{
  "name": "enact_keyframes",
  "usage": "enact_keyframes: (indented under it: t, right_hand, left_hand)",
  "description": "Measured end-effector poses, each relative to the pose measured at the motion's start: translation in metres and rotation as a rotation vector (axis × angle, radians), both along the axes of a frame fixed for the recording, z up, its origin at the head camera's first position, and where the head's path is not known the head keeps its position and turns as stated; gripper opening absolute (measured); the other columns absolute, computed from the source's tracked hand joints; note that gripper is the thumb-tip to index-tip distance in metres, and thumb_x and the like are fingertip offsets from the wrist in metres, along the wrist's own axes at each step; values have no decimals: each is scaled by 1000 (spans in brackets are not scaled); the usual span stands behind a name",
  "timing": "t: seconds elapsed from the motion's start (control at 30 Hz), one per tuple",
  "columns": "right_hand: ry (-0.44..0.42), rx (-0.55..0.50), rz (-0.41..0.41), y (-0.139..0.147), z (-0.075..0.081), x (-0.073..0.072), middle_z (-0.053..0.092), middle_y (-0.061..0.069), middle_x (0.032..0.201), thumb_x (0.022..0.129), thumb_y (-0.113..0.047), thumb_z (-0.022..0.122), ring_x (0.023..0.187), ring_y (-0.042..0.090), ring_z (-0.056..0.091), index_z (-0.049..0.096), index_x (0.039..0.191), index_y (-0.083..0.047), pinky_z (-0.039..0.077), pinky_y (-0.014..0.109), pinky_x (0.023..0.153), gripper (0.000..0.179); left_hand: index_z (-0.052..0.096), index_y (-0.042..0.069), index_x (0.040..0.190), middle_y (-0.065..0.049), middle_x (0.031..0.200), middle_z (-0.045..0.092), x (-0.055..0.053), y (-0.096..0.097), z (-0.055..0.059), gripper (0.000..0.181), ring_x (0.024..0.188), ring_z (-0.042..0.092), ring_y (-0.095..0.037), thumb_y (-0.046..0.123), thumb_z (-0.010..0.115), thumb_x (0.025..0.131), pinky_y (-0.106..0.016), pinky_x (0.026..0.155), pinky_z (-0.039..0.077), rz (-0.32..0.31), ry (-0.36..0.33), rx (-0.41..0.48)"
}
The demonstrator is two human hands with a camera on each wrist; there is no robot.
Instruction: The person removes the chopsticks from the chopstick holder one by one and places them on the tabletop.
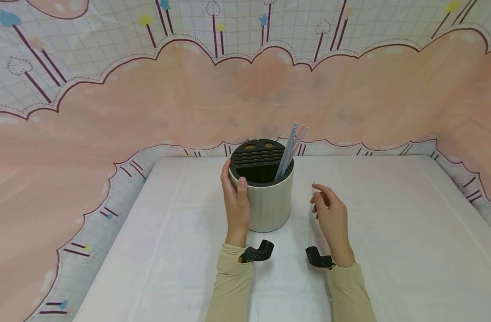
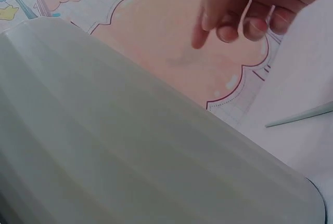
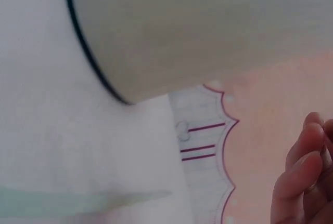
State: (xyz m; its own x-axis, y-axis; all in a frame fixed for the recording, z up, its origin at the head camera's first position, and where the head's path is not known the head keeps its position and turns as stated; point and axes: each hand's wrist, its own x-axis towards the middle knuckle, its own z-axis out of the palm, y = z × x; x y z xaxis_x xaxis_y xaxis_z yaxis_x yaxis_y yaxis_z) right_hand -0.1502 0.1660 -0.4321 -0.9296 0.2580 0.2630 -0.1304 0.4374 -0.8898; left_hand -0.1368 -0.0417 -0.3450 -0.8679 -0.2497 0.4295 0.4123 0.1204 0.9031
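Observation:
A cream utensil holder [image 1: 269, 208] with a black slotted top [image 1: 258, 154] stands on the table. My left hand [image 1: 236, 210] holds its left side, thumb at the front near the rim. Blue chopsticks [image 1: 286, 152] and pink chopsticks [image 1: 298, 142] lean out of the top's right part. To the right of the holder, my right hand [image 1: 332, 219] hovers with loosely bent fingers and nothing between them. Below it, a pale green chopstick [image 1: 310, 228] lies on the table; its thin end [image 2: 286, 121] shows in the left wrist view, apart from the fingers.
A white cloth covers the table [image 1: 402, 237]. Behind and along the sides hangs a peach and white patterned curtain [image 1: 350, 98]. Black wrist cameras [image 1: 261, 251] sit on both wrists, close above the table.

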Motion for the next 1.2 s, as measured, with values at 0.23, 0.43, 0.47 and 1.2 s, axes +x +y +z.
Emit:
enact_keyframes:
  t: [0.23, 0.43, 0.47, 1.2]
  right_hand:
    - [83, 8, -27, 4, -35, -28, 58, 2, 77, 91, -41, 41, 55, 14, 48, 54, 120, -31, 39, 31, 39, 33]
    - [160, -100, -81, -27, 46, 6, 60, 4, 83, 91, -32, 46, 71, 15, 54, 57, 117, -21, 45, 26, 59, 30]
    - [183, -111, -89, -31, 56, 10, 60, 3, 85, 91, -30, 48, 74, 14, 54, 57, 117, -20, 44, 23, 64, 30]
    - [396, -37, 7, -74, 81, 0, 56, 5, 114, 85, -22, 58, 110, 15, 45, 54, 123, -10, 40, 37, 88, 40]
  left_hand:
    - [18, 11, 140, -4, 143, 23, 1, -1, 0, 53, 127, 26, -13, 20, 36, 90, -40, 102, 25, 7, -14, 0]
    - [19, 13, 140, -2, 144, 23, -4, -3, -7, 54, 128, 26, -14, 20, 37, 90, -42, 102, 25, 15, -16, -6]
    - [19, 15, 140, -1, 144, 23, -6, -4, -11, 54, 128, 26, -14, 21, 37, 90, -41, 102, 25, 14, -14, -4]
    - [21, 25, 140, 13, 139, 28, -17, -8, -36, 54, 123, 33, -8, 33, 39, 90, -35, 99, 32, -3, 57, 14]
